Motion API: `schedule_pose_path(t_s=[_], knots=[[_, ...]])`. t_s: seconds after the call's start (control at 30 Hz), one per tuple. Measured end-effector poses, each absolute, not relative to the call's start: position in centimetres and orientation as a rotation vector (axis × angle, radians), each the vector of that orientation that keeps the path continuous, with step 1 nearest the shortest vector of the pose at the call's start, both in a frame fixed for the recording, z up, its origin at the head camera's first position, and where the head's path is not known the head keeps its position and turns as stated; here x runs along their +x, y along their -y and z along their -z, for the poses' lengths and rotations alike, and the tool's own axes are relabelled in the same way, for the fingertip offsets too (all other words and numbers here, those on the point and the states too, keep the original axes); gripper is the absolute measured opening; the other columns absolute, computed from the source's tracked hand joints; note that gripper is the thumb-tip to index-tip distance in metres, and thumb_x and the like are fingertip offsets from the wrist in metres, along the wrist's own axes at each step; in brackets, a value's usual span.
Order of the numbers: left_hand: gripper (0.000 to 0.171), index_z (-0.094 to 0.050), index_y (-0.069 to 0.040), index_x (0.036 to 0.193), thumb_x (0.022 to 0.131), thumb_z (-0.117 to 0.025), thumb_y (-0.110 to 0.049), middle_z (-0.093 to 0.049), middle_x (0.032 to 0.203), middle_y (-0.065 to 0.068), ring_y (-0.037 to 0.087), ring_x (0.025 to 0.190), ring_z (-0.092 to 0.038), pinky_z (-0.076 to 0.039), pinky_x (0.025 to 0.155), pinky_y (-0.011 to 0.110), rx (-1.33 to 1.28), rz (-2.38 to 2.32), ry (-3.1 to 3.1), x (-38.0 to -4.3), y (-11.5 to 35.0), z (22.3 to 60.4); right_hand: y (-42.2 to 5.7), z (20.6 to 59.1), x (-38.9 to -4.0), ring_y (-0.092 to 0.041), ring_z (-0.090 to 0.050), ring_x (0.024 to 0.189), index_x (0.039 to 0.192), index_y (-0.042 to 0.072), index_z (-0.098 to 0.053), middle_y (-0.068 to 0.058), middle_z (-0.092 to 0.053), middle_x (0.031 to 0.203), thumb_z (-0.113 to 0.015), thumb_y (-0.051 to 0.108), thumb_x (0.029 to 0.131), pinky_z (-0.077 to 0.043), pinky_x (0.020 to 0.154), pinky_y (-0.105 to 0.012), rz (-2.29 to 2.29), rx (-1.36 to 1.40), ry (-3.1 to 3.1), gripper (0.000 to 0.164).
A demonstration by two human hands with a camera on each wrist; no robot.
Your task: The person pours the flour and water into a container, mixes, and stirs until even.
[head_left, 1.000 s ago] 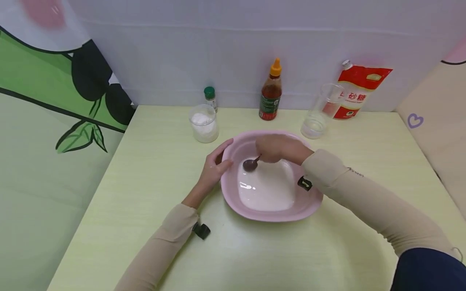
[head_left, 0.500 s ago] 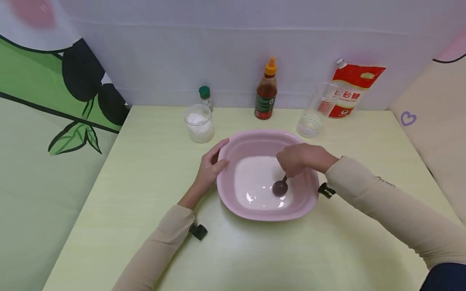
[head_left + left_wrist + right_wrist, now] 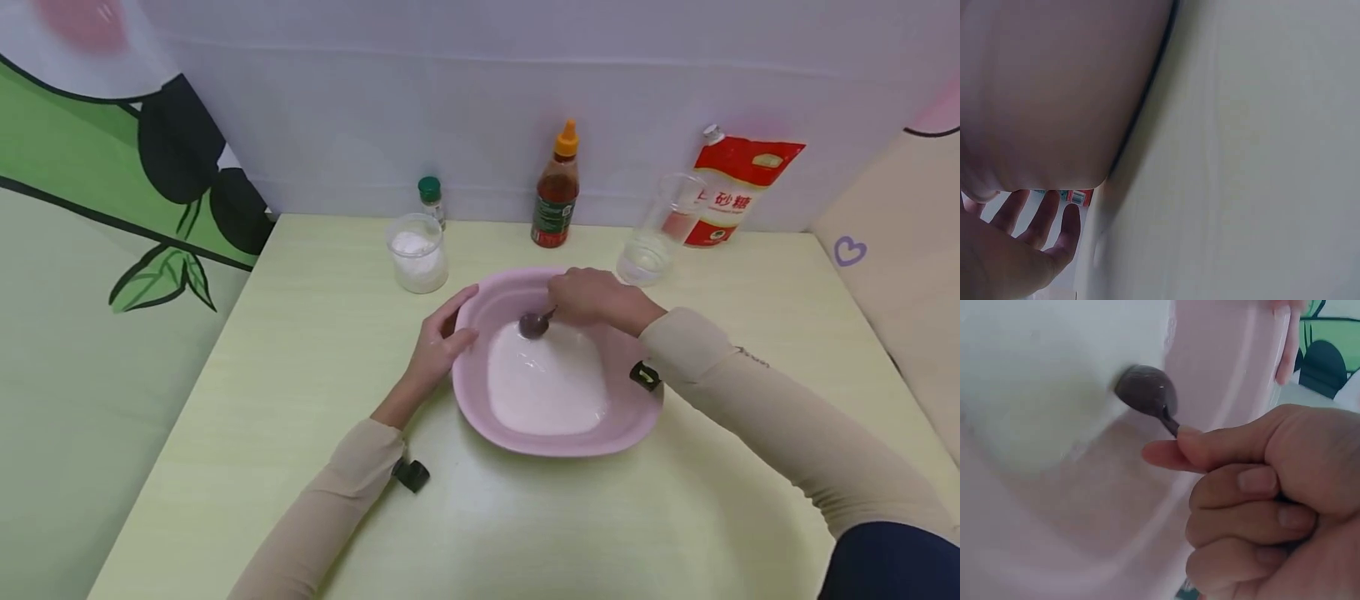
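A pink oval basin (image 3: 555, 446) stands on the table with a pool of whitish liquid (image 3: 547, 387) in it. My left hand (image 3: 432, 348) grips its left rim, thumb over the edge and fingers against the outer wall, as the left wrist view also shows. Inside the basin, near the far wall, my right hand (image 3: 588, 296) pinches a dark brown spoon (image 3: 1145, 389) by its handle between thumb and index finger. The other fingers are curled into the palm. The spoon's bowl is at the edge of the liquid. Most of the handle is hidden in the hand.
Behind the basin, a clear cup of white powder (image 3: 417, 262) and a small green-capped jar (image 3: 431, 200) stand at left. A sauce bottle (image 3: 555, 204) is at the back middle. A tall clear glass (image 3: 648, 250) and a red-and-white sugar pouch (image 3: 723, 200) stand at right.
The right hand has carried the spoon round inside the basin, from far left to the near right, then back to the far side. The left hand has kept its grip on the rim.
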State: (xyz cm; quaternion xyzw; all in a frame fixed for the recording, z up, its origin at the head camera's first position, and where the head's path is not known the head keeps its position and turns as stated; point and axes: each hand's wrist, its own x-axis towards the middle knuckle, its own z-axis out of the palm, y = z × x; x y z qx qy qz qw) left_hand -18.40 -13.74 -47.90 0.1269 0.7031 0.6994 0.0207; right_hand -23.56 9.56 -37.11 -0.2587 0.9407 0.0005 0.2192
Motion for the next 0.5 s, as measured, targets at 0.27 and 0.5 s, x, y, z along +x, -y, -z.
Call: schedule_pose_path(t_s=[0.27, 0.5], knots=[[0.065, -0.044, -0.001, 0.149, 0.085, -0.055, 0.006, -0.044, 0.154, 0.021, 0.039, 0.132, -0.05, -0.053, 0.105, 0.03, 0.389, -2.166, -2.174, -18.3, 13.6, 47.7, -6.5, 37.6, -21.9, -0.009, -0.044, 0.062, 0.085, 0.006, -0.07, 0.005, -0.05, 0.066, -0.059, 0.013, 0.095, -0.034, 0.056, -0.017, -0.021, -1.066, -2.346, 0.016], [0.063, -0.045, -0.003, 0.149, 0.087, -0.054, 0.006, -0.045, 0.154, 0.018, 0.034, 0.13, -0.051, -0.054, 0.101, 0.025, 0.362, -2.15, -2.181, -18.3, 13.7, 47.6, -9.0, 37.0, -19.5, -0.009, -0.055, 0.072, 0.087, 0.012, -0.075, 0.003, -0.069, 0.08, -0.07, 0.014, 0.088, -0.043, 0.061, -0.017, -0.061, -0.899, -2.182, 0.006]])
